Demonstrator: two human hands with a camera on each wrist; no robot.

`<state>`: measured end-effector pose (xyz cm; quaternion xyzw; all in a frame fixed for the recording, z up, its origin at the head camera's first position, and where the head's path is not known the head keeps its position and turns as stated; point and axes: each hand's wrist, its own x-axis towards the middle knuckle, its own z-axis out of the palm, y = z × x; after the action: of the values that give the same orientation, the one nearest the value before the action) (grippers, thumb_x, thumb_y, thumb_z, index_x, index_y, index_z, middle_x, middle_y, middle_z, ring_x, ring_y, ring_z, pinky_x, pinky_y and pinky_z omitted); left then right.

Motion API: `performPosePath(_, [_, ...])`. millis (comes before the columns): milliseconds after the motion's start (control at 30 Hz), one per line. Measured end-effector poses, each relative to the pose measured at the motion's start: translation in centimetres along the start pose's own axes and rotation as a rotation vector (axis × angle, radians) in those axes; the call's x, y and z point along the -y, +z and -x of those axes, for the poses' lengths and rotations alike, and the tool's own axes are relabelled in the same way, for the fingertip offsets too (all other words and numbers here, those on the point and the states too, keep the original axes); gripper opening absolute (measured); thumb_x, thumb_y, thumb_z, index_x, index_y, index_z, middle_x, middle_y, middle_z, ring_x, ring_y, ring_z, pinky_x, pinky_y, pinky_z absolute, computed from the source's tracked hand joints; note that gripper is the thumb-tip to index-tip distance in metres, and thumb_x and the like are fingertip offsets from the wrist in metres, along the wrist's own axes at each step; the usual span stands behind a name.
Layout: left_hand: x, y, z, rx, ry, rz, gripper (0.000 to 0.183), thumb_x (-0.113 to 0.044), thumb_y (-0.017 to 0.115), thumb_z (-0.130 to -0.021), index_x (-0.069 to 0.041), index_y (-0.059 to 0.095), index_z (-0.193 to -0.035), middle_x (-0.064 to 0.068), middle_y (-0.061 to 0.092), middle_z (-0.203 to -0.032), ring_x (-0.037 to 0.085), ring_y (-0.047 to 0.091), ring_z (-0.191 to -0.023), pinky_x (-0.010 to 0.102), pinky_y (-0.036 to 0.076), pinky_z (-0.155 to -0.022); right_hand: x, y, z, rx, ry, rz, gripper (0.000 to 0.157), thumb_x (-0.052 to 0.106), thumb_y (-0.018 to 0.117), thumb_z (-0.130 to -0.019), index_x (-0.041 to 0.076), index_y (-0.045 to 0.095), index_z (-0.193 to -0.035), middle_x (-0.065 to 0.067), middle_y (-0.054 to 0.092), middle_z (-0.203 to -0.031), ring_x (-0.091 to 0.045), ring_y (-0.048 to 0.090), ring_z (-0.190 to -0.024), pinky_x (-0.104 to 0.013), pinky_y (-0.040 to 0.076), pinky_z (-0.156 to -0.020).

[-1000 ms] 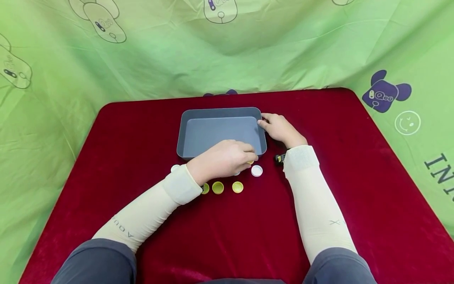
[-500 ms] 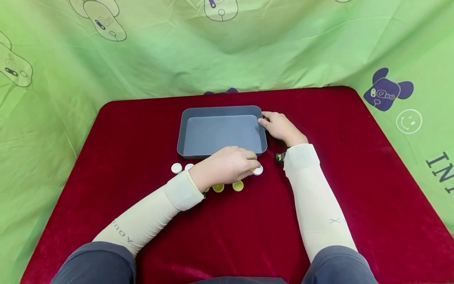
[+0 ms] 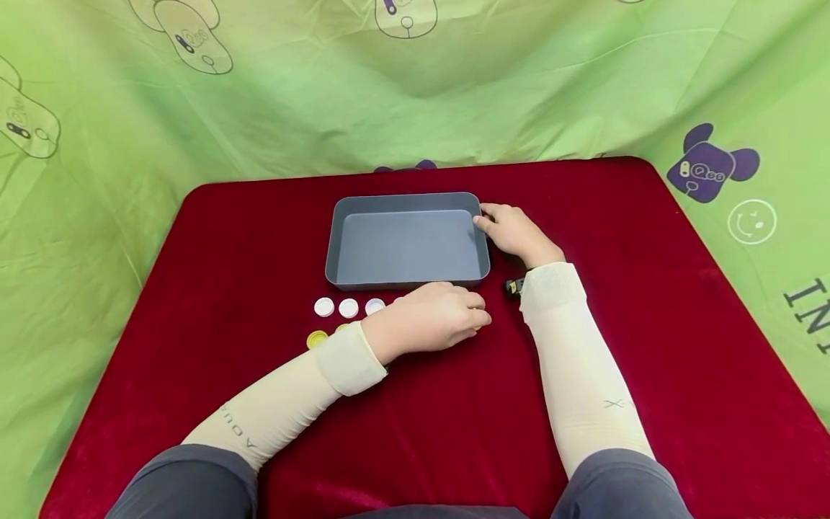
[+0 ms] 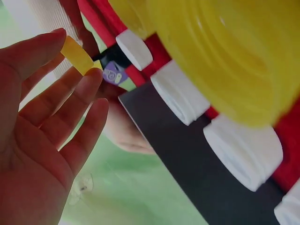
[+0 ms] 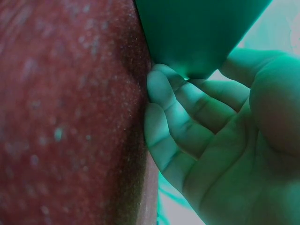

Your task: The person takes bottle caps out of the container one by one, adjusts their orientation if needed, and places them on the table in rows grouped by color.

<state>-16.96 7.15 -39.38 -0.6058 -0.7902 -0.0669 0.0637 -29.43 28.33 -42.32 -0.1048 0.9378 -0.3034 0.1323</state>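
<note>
My left hand [image 3: 431, 317] is in front of the tray, palm down in the head view. Between thumb and fingertip it pinches a yellow bottle cap [image 4: 78, 55], plain in the left wrist view. White bottle caps [image 3: 348, 308] stand in a row along the tray's near side, partly covered by this hand. Nearer to me lie yellow caps [image 3: 316, 339], some hidden under the hand and sleeve. My right hand [image 3: 515, 232] holds the right side of the grey tray [image 3: 407, 282], thumb at the rim and fingers against the outer wall [image 5: 197, 37].
A red cloth [image 3: 259, 252] covers the table. A small black device [image 3: 513, 288] shows at the right wrist, beside the sleeve cuff. Green printed fabric [image 3: 292, 94] hangs behind the table and at both sides.
My left hand has moved toward me and slightly right, away from the tray's front edge, with the yellow cap in its fingers. The right hand has stayed at the tray.
</note>
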Motion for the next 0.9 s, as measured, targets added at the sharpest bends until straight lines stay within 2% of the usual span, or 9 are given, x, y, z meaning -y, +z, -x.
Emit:
performPosePath(200, [-0.5,0.7,-0.3,0.033,0.023,-0.017,0.012,-0.016,0.063,-0.092,-0.019,0.071,-0.101,-0.006,0.064,-0.098,0.010,0.060,-0.087,0.026,0.047,-0.069,-0.1,-0.1,-0.1,-0.004,-0.003,0.011,0.053,0.030,0.046,-0.103,0.001,0.040,-0.147,-0.019,0.045,-0.144,-0.033,0.040,-0.134,-0.048,0.029,-0.109])
performPosePath(367, [-0.7,0.9,-0.3,0.047,0.021,-0.011,0.012,-0.016,0.062,-0.092,-0.019,0.071,-0.100,-0.007,0.064,-0.097,0.009,0.059,-0.090,0.026,0.047,-0.068,-0.1,0.0,-0.2,-0.008,-0.011,0.011,0.052,0.030,0.047,-0.103,0.001,0.041,-0.146,-0.019,0.046,-0.143,-0.033,0.041,-0.133,-0.048,0.030,-0.109])
performPosePath(533, [-1.0,1.1,-0.2,0.057,0.022,-0.006,0.010,-0.018,0.063,-0.092,-0.019,0.070,-0.098,-0.007,0.064,-0.097,0.009,0.059,-0.086,0.026,0.046,-0.065,-0.2,0.0,-0.1,-0.005,0.000,0.006,0.052,0.030,0.046,-0.103,0.002,0.041,-0.147,-0.018,0.046,-0.143,-0.033,0.040,-0.134,-0.048,0.030,-0.108])
performPosePath(733, [-1.3,1.6,-0.2,0.089,0.016,0.024,0.010,-0.018,0.062,-0.093,-0.019,0.070,-0.099,-0.007,0.063,-0.098,0.008,0.060,-0.083,0.026,0.047,-0.065,-0.2,-0.2,0.1,0.005,0.001,0.003,0.054,0.031,0.046,-0.103,0.001,0.039,-0.147,-0.019,0.044,-0.145,-0.033,0.038,-0.135,-0.049,0.029,-0.109])
performPosePath(900, [-1.5,1.8,-0.3,0.088,0.030,0.039,0.008,-0.016,0.062,-0.093,-0.019,0.070,-0.096,-0.007,0.063,-0.095,0.009,0.059,-0.081,0.026,0.047,-0.067,-0.2,-0.3,0.3,0.016,-0.006,-0.002,0.054,0.032,0.046,-0.103,0.002,0.039,-0.148,-0.018,0.043,-0.146,-0.033,0.039,-0.135,-0.048,0.030,-0.108])
